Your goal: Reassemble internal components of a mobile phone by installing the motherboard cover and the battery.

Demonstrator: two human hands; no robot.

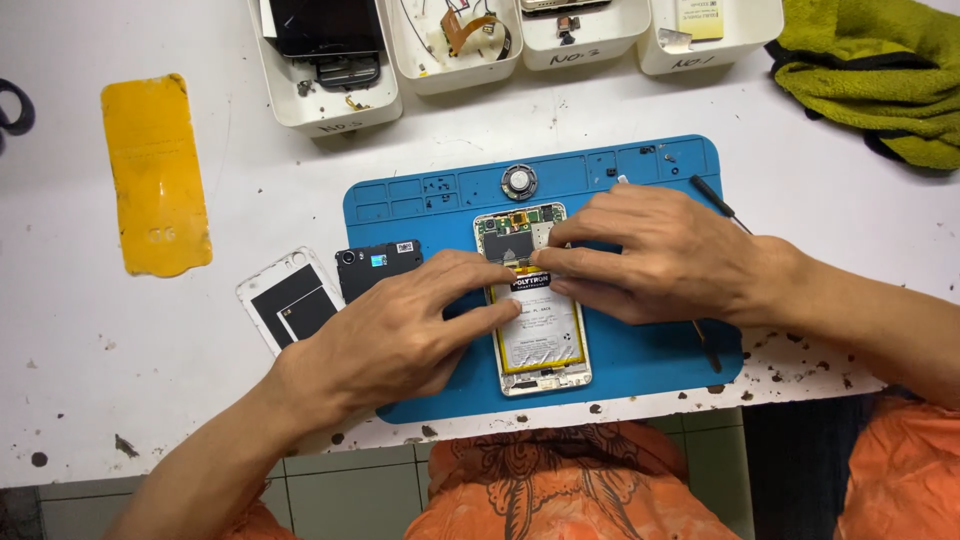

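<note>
left hand [400,335] fingertips pinched on opened phone [535,340] top of battery | right hand [655,255] same, fingers pressed together | blue mat [640,365] overhangs table edge [150,440] | screwdriver [718,203] just right

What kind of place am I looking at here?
Probably a phone repair bench: an opened smartphone on a blue repair mat, white parts trays behind, and a small screwdriver.

White bench, stained and chipped along its near edge [90,350]. Yellow phone cover [155,175] lay flat at far left. White back cover [290,300] sat beside a black inner plate [378,265]. Four white bins [335,110] lined the far edge, holding parts. Green towel [880,70] was bunched at far right. Small round speaker [519,181] rested on the mat's upper tray.
</note>
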